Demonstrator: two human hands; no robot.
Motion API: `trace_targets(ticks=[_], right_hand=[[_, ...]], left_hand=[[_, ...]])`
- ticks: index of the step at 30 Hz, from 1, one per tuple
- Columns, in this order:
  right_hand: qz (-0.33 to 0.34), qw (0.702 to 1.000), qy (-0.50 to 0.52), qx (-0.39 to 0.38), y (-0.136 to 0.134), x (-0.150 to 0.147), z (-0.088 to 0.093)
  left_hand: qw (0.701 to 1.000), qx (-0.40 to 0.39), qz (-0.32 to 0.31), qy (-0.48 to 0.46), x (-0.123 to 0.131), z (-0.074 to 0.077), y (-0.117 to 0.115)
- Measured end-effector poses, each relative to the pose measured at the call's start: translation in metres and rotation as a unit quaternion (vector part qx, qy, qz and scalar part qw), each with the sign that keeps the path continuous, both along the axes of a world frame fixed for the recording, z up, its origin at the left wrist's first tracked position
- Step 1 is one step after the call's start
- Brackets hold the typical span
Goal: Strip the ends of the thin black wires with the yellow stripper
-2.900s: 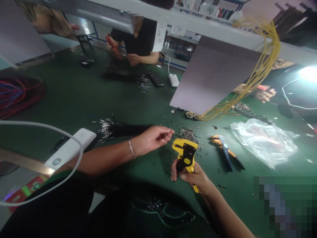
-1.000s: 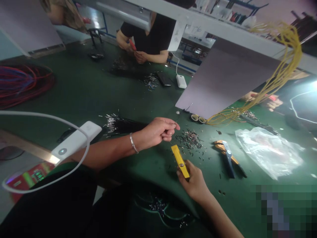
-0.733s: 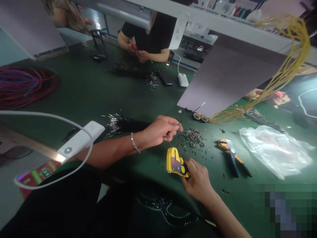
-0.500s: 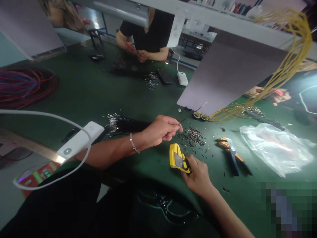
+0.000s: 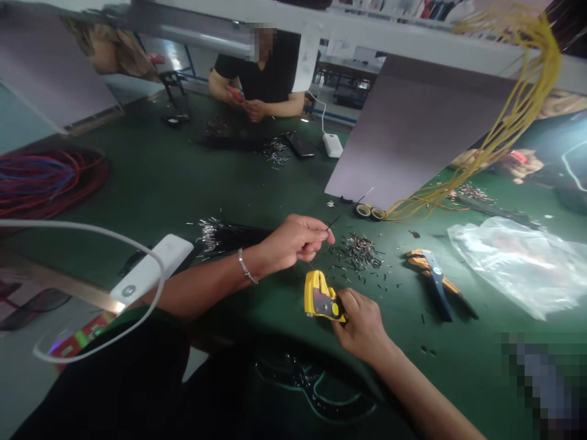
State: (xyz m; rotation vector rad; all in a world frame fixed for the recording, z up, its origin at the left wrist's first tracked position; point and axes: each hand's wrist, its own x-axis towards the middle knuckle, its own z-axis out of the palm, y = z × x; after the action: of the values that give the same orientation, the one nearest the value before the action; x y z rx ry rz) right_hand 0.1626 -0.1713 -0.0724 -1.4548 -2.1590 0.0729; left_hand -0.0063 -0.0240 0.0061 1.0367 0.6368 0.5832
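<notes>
My left hand [image 5: 300,239] pinches a thin black wire [image 5: 337,220] between thumb and fingers. One part of the wire sticks out up and to the right; a short length shows below the hand, near the tool's jaws. My right hand [image 5: 362,321] is closed around a yellow wire stripper [image 5: 321,297], whose head points up and left, just under my left hand. Behind my left wrist lies a bundle of black wires [image 5: 236,235] with bright ends. A pile of short cut wire scraps [image 5: 361,250] lies to the right of my left hand.
Orange-and-blue pliers [image 5: 431,275] and a clear plastic bag [image 5: 518,263] lie on the right. A white power bank [image 5: 153,269] with a cable is at left. Yellow wires [image 5: 509,140] hang beside a grey panel [image 5: 413,116]. Across the table sits a person [image 5: 259,82] holding something red.
My right hand has brought the wire stripper slightly left, beneath my left hand. A lower piece of the wire now shows by its jaws. The view has shifted slightly.
</notes>
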Motion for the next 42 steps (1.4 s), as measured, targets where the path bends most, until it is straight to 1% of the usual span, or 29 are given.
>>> trace_targets(ticks=[2, 3, 5, 6, 7, 8, 10, 11, 13, 14, 15, 17, 20, 22, 26, 31, 36, 38, 40, 42], right_hand=[[0.0, 0.999, 0.041, -0.016, -0.001, -0.002, -0.001], [-0.004, 0.997, 0.072, -0.036, -0.001, -0.004, 0.0], [-0.015, 0.982, 0.15, -0.109, -0.004, -0.007, 0.002], [-0.022, 0.968, 0.195, -0.159, -0.006, -0.008, 0.004], [-0.028, 0.946, 0.242, -0.212, -0.008, -0.009, 0.006], [-0.03, 0.919, 0.291, -0.266, -0.009, -0.01, 0.007], [-0.028, 0.846, 0.399, -0.352, -0.012, -0.011, 0.007], [-0.024, 0.805, 0.456, -0.379, -0.013, -0.011, 0.007], [-0.019, 0.726, 0.56, -0.399, -0.014, -0.01, 0.004], [-0.018, 0.696, 0.599, -0.396, -0.013, -0.01, 0.002], [-0.018, 0.675, 0.626, -0.39, -0.013, -0.01, 0.001], [-0.013, 0.652, 0.651, -0.388, -0.012, -0.01, 0.0], [0.004, 0.635, 0.656, -0.408, -0.014, -0.011, 0.001], [0.013, 0.629, 0.65, -0.426, -0.016, -0.012, 0.002], [0.002, 0.644, 0.638, -0.423, -0.013, -0.011, 0.004], [-0.028, 0.675, 0.629, -0.384, -0.009, -0.011, 0.002], [-0.006, 0.675, 0.613, -0.411, -0.013, -0.013, 0.003], [-0.023, 0.682, 0.614, -0.395, -0.009, -0.012, 0.004], [-0.037, 0.683, 0.621, -0.383, -0.006, -0.01, 0.004], [-0.025, 0.674, 0.629, -0.386, -0.006, -0.009, 0.001]], left_hand=[[1.0, 0.0, 0.0, -0.001, 0.001, -0.001, 0.001], [1.0, -0.001, 0.002, 0.0, 0.001, -0.001, 0.002], [1.0, -0.003, 0.006, -0.001, 0.002, -0.002, 0.004], [1.0, -0.004, 0.008, -0.002, 0.003, -0.003, 0.005], [1.0, -0.004, 0.009, -0.001, 0.004, -0.004, 0.006], [1.0, -0.005, 0.009, 0.001, 0.004, -0.005, 0.006], [1.0, -0.011, 0.008, 0.008, 0.006, -0.005, 0.004], [1.0, -0.015, 0.008, 0.011, 0.006, -0.005, 0.003], [1.0, -0.02, 0.009, 0.01, 0.007, -0.004, 0.0], [1.0, -0.023, 0.01, 0.009, 0.007, -0.003, -0.002], [1.0, -0.024, 0.015, 0.01, 0.007, -0.001, -0.003], [0.999, -0.027, 0.031, 0.016, 0.007, 0.002, -0.004], [0.998, -0.024, 0.05, 0.022, 0.007, 0.004, -0.002], [0.999, -0.019, 0.043, 0.022, 0.006, 0.002, -0.001], [1.0, -0.015, 0.02, 0.016, 0.008, -0.006, 0.0], [0.999, -0.022, 0.03, 0.018, 0.009, -0.006, -0.001], [0.999, -0.024, 0.026, 0.016, 0.009, -0.007, 0.001], [0.999, -0.018, 0.023, 0.013, 0.009, -0.008, 0.0], [0.999, -0.011, 0.039, 0.016, 0.01, -0.009, 0.001], [0.998, -0.015, 0.058, 0.021, 0.01, -0.01, 0.002]])
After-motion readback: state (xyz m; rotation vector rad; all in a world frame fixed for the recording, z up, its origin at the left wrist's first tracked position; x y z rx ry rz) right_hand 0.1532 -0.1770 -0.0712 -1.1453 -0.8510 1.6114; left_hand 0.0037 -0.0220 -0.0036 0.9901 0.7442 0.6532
